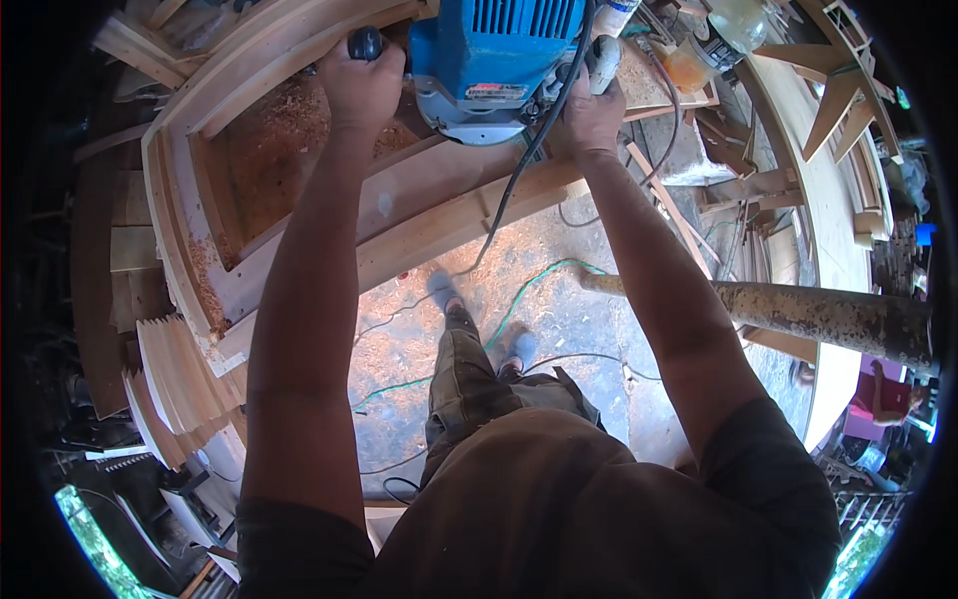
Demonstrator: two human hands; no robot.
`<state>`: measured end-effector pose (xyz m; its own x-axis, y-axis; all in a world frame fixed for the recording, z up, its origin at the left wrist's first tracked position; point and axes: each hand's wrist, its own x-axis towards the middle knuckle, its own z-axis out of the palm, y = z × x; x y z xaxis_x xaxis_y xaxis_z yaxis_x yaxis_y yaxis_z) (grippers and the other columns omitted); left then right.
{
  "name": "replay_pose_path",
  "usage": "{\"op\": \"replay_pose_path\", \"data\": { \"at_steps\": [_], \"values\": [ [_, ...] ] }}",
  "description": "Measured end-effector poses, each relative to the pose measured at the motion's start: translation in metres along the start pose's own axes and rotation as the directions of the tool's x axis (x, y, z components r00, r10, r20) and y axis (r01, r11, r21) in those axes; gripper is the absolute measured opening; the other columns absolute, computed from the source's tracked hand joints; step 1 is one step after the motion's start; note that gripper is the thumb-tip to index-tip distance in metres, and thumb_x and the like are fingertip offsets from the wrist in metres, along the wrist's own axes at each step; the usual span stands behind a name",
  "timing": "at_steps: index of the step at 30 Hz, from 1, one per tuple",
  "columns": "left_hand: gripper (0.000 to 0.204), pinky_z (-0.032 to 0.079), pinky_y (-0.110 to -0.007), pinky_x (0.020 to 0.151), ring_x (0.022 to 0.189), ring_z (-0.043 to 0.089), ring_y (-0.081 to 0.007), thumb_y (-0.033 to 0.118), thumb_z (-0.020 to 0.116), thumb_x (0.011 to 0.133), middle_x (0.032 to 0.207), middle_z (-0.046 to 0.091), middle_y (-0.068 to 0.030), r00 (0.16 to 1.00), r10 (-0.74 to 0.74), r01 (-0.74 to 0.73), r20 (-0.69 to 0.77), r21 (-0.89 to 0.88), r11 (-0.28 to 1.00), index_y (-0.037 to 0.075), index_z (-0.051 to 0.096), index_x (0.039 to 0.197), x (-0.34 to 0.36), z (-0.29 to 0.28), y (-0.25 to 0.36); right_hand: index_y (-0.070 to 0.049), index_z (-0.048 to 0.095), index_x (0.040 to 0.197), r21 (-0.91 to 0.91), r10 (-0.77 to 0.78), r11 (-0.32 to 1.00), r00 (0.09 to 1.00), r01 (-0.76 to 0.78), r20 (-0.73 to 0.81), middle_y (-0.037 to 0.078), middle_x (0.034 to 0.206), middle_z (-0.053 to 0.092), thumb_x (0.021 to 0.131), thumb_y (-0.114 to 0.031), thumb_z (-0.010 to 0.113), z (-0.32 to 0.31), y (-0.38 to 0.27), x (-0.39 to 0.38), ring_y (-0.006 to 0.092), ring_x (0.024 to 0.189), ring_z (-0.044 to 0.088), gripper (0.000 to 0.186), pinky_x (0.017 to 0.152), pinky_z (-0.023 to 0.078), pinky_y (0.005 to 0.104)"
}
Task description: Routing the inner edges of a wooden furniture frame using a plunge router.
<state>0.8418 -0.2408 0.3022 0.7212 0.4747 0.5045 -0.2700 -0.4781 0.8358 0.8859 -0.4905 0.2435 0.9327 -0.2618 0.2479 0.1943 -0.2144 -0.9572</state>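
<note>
A blue plunge router (499, 60) stands at the top centre, over a wooden frame (439, 200). My left hand (359, 95) is wrapped round its left handle, whose black knob pokes out above the fist. On the other side my right hand (596, 118) grips the right handle, its fingers partly hidden. The router's metal base overlaps the frame's near rail; its bit is out of sight. A dark power cord (509, 195) runs from the router down across the rail. Reddish wood shavings (279, 125) lie inside the frame and along its left side.
Thin curved wood pieces (185, 384) are stacked at the left. A green cord (524, 290) and other cables cross the shavings-strewn floor. To the right are a thick post (828, 311), a long board (838, 215) and a plastic bottle (689, 68). Someone (883, 404) shows at the far right.
</note>
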Motion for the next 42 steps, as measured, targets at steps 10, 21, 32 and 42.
{"op": "replay_pose_path", "data": {
  "at_steps": [10,21,32,42],
  "values": [
    [0.011,0.045,-0.027,0.052,0.053,0.052,-0.0140,0.014,0.063,0.080,0.064,0.062,-0.0041,0.937,0.171,-0.132,0.304,-0.147,0.980,0.003,0.066,0.079,0.046,0.000,-0.018,0.001,0.062,0.102,0.068,0.082,0.995,0.982,-0.072,-0.172,0.010,0.082,0.066,0.088,-0.028,0.067,0.003,-0.013,-0.053,0.0186,0.070,0.059,0.032,0.068,0.050,0.0312],
    [0.009,0.043,-0.028,0.057,0.058,0.051,-0.0158,0.012,0.064,0.078,0.064,0.060,-0.0037,0.750,0.189,-0.083,0.634,-0.193,0.978,0.004,0.064,0.076,0.076,0.039,0.002,0.001,0.063,0.101,0.008,0.089,0.995,0.851,-0.099,-0.517,0.011,0.081,0.066,0.085,-0.026,0.066,0.016,-0.036,-0.128,0.0176,0.069,0.059,0.032,0.067,0.049,0.0306],
    [0.014,0.036,-0.030,0.051,0.054,0.042,-0.0164,0.005,0.058,0.072,0.057,0.046,-0.0024,0.605,-0.023,0.143,0.796,-0.080,0.987,0.008,0.049,0.062,0.084,0.074,-0.014,-0.001,0.061,0.089,-0.042,0.183,0.968,0.815,-0.246,-0.551,0.010,0.076,0.064,0.086,-0.027,0.058,0.027,-0.043,-0.153,0.0172,0.067,0.055,0.027,0.064,0.046,0.0311],
    [0.014,0.036,-0.028,0.050,0.053,0.041,-0.0152,0.004,0.058,0.073,0.057,0.046,-0.0026,0.589,0.120,0.094,0.799,-0.215,0.972,0.007,0.050,0.062,0.083,0.055,0.001,-0.001,0.061,0.088,-0.030,0.188,0.969,0.806,-0.246,-0.561,0.009,0.073,0.062,0.087,-0.028,0.057,0.028,-0.049,-0.152,0.0173,0.066,0.054,0.027,0.064,0.046,0.0318]
  ]
}}
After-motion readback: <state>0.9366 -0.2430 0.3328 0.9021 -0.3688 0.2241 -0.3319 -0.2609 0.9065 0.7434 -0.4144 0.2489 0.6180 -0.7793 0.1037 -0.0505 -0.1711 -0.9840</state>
